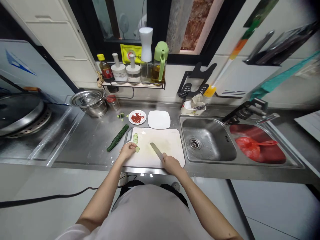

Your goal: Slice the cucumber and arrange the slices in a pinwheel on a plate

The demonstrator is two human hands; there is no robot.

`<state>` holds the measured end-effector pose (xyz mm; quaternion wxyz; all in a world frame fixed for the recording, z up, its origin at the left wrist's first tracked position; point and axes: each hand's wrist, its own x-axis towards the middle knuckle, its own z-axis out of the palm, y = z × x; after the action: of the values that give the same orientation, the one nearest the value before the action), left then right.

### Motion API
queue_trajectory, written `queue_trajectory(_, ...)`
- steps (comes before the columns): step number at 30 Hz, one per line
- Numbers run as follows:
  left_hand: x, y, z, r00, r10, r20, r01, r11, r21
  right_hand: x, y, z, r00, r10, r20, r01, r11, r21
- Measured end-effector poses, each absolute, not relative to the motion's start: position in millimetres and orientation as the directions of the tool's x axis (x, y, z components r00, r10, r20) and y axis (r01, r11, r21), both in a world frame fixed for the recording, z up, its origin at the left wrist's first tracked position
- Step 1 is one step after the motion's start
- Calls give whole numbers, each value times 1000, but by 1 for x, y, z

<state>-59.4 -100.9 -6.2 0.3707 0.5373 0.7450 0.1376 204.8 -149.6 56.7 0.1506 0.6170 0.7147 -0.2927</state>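
Note:
My right hand [171, 164] is closed round the handle of a kitchen knife [156, 150], whose blade lies over the middle of the white cutting board [160, 135]. At the board's left side, my left hand [128, 150] has its fingers pinched together at a row of cucumber slices [135, 137]. One round cucumber slice [137, 149] is at its fingertips; whether the fingers grip it is hard to make out. A whole dark green cucumber [118, 137] lies on the counter left of the board.
Behind the board are a plate of chopped red pieces [130, 117] and a white plate [159, 119]. Cucumber scraps [121, 115] lie nearby. A steel pot [93, 108] stands back left. The sink [210, 140] is on the right, with a red bag [250, 148] in its second basin.

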Motion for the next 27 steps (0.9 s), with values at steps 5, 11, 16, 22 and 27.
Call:
queue_trajectory(5,-70,-110,-6,-237,893,-383,697,430,573,206,-148,56,-193,802,-565,969,65,-239)
queue_trajectory(11,-65,-110,-4,-267,909,-319,789,396,469,213,-150,49,-168,833,-527,957,9,-291)
queue_trajectory(16,-64,-113,-3,-251,931,-267,842,346,413,235,-144,35,4,906,-422,922,-167,-350)
queue_trajectory(22,-59,-115,-2,-284,946,-159,812,325,485,270,-121,18,232,905,-356,835,-374,-405)
queue_trajectory(27,-36,-107,2,-271,952,-143,726,300,620,279,-109,7,281,892,-355,835,-410,-368)
